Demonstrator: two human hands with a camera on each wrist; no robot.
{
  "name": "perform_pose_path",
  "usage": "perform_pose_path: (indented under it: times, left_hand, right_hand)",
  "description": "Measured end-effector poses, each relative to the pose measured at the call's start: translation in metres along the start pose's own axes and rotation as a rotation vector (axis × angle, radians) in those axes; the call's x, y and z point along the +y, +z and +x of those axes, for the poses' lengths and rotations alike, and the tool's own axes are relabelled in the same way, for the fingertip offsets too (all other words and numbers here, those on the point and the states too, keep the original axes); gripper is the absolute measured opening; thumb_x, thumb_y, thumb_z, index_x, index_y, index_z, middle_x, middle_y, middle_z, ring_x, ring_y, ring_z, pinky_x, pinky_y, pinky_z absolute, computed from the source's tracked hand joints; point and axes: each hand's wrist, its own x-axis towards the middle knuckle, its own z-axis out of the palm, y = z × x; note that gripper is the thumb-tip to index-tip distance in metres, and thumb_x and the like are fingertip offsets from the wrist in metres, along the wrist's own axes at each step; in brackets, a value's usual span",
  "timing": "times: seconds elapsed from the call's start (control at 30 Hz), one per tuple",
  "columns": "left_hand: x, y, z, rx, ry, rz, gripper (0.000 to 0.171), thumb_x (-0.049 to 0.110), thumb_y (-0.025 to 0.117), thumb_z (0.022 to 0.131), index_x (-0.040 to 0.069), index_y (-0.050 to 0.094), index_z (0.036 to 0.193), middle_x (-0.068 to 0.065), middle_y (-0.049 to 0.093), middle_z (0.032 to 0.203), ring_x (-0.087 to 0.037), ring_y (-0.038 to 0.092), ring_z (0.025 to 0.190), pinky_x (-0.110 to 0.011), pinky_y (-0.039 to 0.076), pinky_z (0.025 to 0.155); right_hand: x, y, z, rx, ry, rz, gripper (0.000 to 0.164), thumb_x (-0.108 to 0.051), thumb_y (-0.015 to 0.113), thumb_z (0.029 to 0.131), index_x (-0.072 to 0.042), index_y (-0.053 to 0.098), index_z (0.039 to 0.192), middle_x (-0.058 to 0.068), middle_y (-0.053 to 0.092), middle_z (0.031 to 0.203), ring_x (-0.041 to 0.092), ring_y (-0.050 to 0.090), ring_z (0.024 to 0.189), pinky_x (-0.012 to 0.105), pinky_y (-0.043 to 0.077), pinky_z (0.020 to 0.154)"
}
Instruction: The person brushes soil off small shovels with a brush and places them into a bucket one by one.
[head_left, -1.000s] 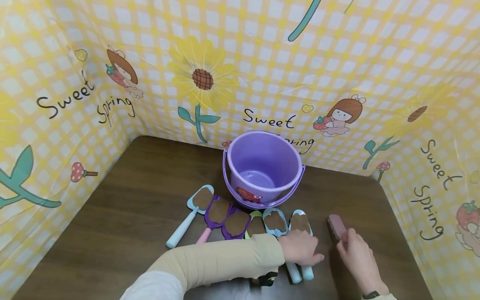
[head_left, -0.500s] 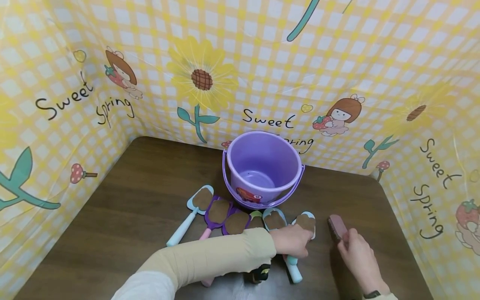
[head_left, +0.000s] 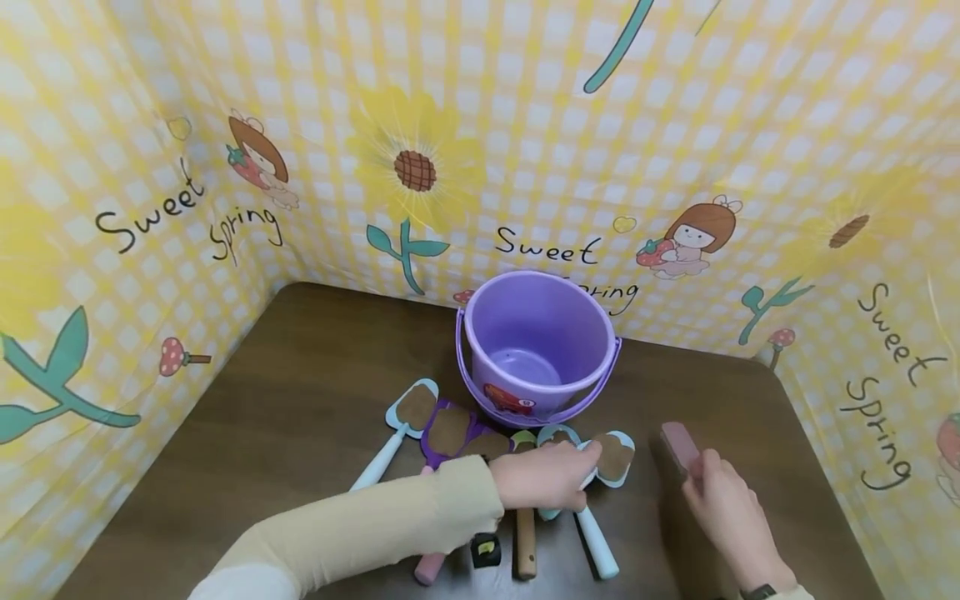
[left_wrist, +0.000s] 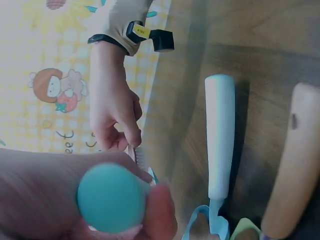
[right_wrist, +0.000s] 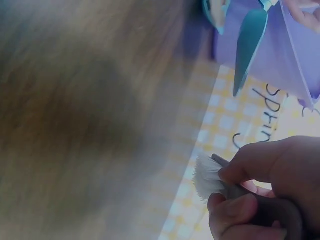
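My left hand (head_left: 543,477) grips a toy shovel (head_left: 615,457) with a light blue blade that has a large brown patch on it. The handle's round teal end (left_wrist: 111,197) faces the left wrist camera. In the right wrist view the blade (right_wrist: 250,42) hangs tilted beside the bucket. On the right, my right hand (head_left: 727,508) holds a dusty pink brush (head_left: 681,446) with pale bristles (right_wrist: 206,177). Under and beside my left hand lie another light blue shovel (head_left: 597,542) and a green one with a brown handle (head_left: 527,542).
A purple bucket (head_left: 555,308) stands behind the shovels, its handle lowered in front. Further left lie a purple shovel (head_left: 448,431) with a pink handle and a light blue one (head_left: 382,450). Printed yellow checked cloth (head_left: 322,167) walls the dark table's back and sides.
My left hand has moved left and lifted the rightmost light blue shovel, uncovering the brown handle. The right hand and brush have barely moved. The head view has shifted slightly.
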Motion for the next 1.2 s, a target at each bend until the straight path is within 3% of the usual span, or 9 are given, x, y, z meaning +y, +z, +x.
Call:
perform_pose_path:
  times: [0.13,0.27,0.4,0.63,0.73,0.97,1.07,1.2]
  left_hand:
    - [-0.012,0.008,-0.006,0.05,0.002,0.051,0.031,0.014,0.075,0.089,0.007,0.054,0.111,0.0,0.055,0.081,-0.013,0.054,0.07,-0.029,0.048,0.059]
    - [-0.02,0.008,-0.015,0.085,0.017,0.119,0.016,0.013,0.072,0.089,0.009,0.057,0.088,0.0,0.052,0.08,-0.013,0.052,0.071,-0.028,0.046,0.06]
    - [-0.02,0.0,-0.03,0.1,0.011,0.107,0.027,0.014,0.072,0.093,0.014,0.052,0.074,0.001,0.048,0.077,-0.011,0.047,0.071,-0.025,0.042,0.061]
    - [-0.028,-0.005,-0.038,0.152,-0.04,0.046,0.011,0.011,0.07,0.095,0.008,0.062,0.087,-0.003,0.048,0.086,-0.012,0.045,0.071,-0.024,0.042,0.059]
    - [-0.03,-0.006,-0.039,0.171,-0.037,0.014,0.011,0.008,0.068,0.094,0.007,0.061,0.086,-0.003,0.048,0.085,-0.011,0.045,0.068,-0.022,0.042,0.054]
    - [-0.036,-0.005,-0.034,0.307,0.051,0.059,0.013,0.003,0.067,0.091,0.006,0.059,0.081,0.0,0.048,0.074,-0.01,0.045,0.062,-0.022,0.039,0.051]
    - [-0.038,-0.004,-0.031,0.341,0.059,0.064,0.01,0.004,0.068,0.091,0.006,0.061,0.084,0.0,0.05,0.076,-0.01,0.045,0.063,-0.023,0.039,0.052]
    - [-0.039,-0.002,-0.026,0.339,0.039,0.012,0.015,0.006,0.069,0.092,0.009,0.059,0.081,0.001,0.049,0.075,-0.009,0.044,0.061,-0.022,0.039,0.051]
  right_hand:
    - [-0.007,-0.002,-0.002,0.017,-0.016,0.008,0.019,0.007,0.067,0.081,-0.001,0.051,0.088,0.008,0.053,0.072,0.022,0.053,0.058,0.041,0.044,0.044]
    - [-0.016,-0.003,-0.001,-0.009,-0.003,0.029,0.019,0.007,0.067,0.083,-0.001,0.051,0.091,0.006,0.054,0.071,0.019,0.05,0.057,0.037,0.043,0.045]
    - [-0.025,-0.004,0.0,-0.051,0.004,0.032,0.018,0.004,0.068,0.085,-0.002,0.052,0.091,0.003,0.054,0.067,0.016,0.047,0.055,0.036,0.041,0.044]
    - [-0.036,-0.004,0.008,0.039,-0.078,0.011,0.023,0.004,0.07,0.083,-0.007,0.051,0.09,0.002,0.053,0.069,0.018,0.049,0.056,0.043,0.041,0.044]
    - [-0.041,-0.006,0.009,0.055,-0.097,0.022,0.024,0.005,0.071,0.082,-0.006,0.053,0.092,0.003,0.055,0.073,0.018,0.05,0.058,0.043,0.042,0.045]
    - [-0.059,-0.01,0.007,-0.093,-0.011,0.132,0.023,0.001,0.07,0.087,-0.008,0.056,0.102,0.007,0.065,0.084,0.016,0.051,0.065,0.039,0.044,0.054]
    - [-0.066,-0.007,0.006,-0.092,-0.047,0.147,0.024,0.002,0.072,0.087,-0.011,0.058,0.1,0.005,0.066,0.086,0.016,0.053,0.068,0.038,0.045,0.055]
    - [-0.072,-0.004,0.005,-0.091,-0.052,0.142,0.024,0.0,0.073,0.088,-0.015,0.059,0.099,0.003,0.065,0.086,0.015,0.052,0.067,0.034,0.042,0.054]
